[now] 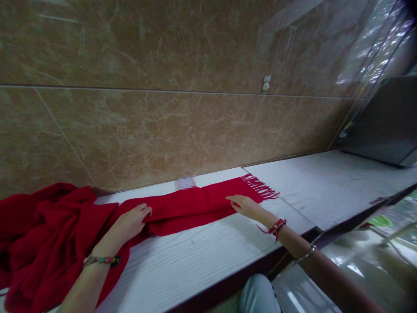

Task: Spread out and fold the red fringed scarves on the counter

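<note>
Head view shows the red scarf lying lengthwise along the counter, the open right hand on it nearer the fringe, the left hand nearer the bunched part, its grip unclear

no text, label, brand, number or sign can be read anywhere; the small pale card at the lower centre of the frame is pixelated, perhaps printed, but nothing on it is legible.
</note>
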`<state>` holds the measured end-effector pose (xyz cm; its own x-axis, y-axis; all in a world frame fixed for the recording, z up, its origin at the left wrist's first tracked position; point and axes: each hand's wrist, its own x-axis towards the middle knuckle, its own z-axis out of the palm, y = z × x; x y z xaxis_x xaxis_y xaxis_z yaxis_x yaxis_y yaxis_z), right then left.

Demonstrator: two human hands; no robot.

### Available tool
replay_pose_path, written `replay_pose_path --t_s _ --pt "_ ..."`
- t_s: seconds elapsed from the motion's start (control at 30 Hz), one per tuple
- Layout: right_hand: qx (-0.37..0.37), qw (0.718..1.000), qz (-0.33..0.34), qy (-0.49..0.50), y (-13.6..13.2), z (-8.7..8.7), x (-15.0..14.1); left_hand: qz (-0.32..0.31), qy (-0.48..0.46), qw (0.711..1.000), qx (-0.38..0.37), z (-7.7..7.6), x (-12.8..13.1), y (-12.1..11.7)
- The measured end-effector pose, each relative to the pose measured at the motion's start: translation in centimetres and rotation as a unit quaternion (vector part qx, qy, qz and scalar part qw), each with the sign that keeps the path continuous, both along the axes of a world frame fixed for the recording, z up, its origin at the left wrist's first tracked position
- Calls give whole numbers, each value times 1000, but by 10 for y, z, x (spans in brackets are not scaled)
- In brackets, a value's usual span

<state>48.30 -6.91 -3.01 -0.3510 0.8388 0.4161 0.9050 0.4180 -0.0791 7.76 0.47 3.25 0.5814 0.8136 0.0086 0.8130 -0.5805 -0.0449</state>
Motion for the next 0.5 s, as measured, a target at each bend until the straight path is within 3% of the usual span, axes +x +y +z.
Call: replay_pose_path --t_s 0.13,0.3,0.4,0.5 --pt "-31 998 33 -50 0 2 7 67 44 996 37 -3 -8 -5" --pt "-36 998 -33 -26 0 -1 13 134 63 986 80 -13 -18 -14" --pt "-35 999 -28 -25 -2 -6 19 137 21 983 118 -13 -27 -12" --pt "-8 1000 3 -21 -4 -14 27 94 -50 988 115 -11 -38 -6"
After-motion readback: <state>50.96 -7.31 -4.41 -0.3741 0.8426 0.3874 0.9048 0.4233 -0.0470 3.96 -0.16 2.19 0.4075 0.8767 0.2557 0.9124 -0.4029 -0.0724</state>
